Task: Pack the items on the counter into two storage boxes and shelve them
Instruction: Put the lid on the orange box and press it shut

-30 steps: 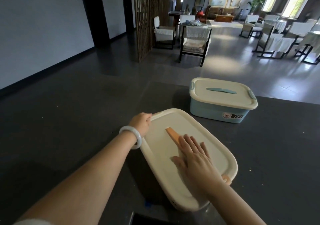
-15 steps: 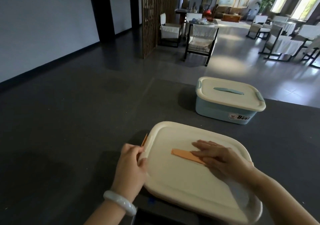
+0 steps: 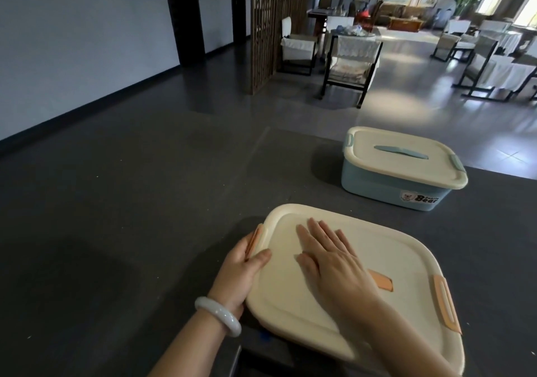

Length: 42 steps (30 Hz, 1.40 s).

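Pressing lid down, 2 hands on the nearer box.

STATUS (my est.):
- Packing: prob. done. Both boxes have lids on; contents hidden, can't confirm.
- Cream box (image 3: 412,263): directly under my palms, on the counter (image 3: 145,231). Lid seated; latching looks like the step in hand.
- Blue box (image 3: 386,183): beyond my right fingertips, well apart, lid on. Looks finished.
- Left to do: clip latches, then shelve both. No shelf in view.

HANDS:
- Left hand (image 3: 241,269): fingers wrapped round latch A (image 3: 253,240) at the lid's end, thumb on top of the rim. Grasping.
- Right hand (image 3: 328,260): flat, fingers straight & spread on the lid, holding nothing.

COUNT:
- Boxes: 2 (1 cream/orange, 1 blue).
- Lids: 2, both on.
- Orange latches: 2 – A in my left fingers, latch B (image 3: 447,304) at the far end past my right wrist.
- Orange handle (image 3: 382,282): 1, part-hidden by my right hand.
- Blue latches visible: 2; blue handle: 1.
- Bracelet (image 3: 217,315): 1, left wrist.
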Each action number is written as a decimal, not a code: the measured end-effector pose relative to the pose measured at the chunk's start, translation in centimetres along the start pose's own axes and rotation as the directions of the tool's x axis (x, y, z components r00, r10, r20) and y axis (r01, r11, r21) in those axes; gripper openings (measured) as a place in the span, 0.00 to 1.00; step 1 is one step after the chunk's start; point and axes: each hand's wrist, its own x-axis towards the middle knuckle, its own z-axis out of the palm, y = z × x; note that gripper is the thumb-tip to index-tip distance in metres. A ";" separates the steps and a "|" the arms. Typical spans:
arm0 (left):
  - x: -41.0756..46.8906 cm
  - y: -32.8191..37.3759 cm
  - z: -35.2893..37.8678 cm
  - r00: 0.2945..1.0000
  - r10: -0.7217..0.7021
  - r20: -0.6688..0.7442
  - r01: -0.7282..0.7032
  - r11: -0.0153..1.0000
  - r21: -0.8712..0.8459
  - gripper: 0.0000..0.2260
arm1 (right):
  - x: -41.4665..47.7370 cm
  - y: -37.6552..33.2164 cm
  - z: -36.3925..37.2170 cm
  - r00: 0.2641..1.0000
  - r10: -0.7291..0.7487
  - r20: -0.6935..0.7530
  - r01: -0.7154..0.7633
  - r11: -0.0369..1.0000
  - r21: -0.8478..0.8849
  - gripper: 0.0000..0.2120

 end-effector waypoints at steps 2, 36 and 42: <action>-0.1 0.3 0.2 0.998 0.059 -0.032 -0.055 0.992 0.113 0.20 | 0.0 -0.1 -0.1 1.000 0.008 0.010 -0.008 1.000 -0.012 0.26; 0.9 3.0 0.2 0.977 0.201 -0.069 -0.108 0.752 0.651 0.15 | -5.7 7.0 -4.8 0.866 0.360 -0.347 -0.316 0.932 0.180 0.17; 2.4 2.9 0.6 0.992 -0.007 -0.130 0.085 0.795 0.601 0.32 | -9.4 10.9 -3.7 0.643 0.766 -0.002 -0.721 0.606 0.337 0.21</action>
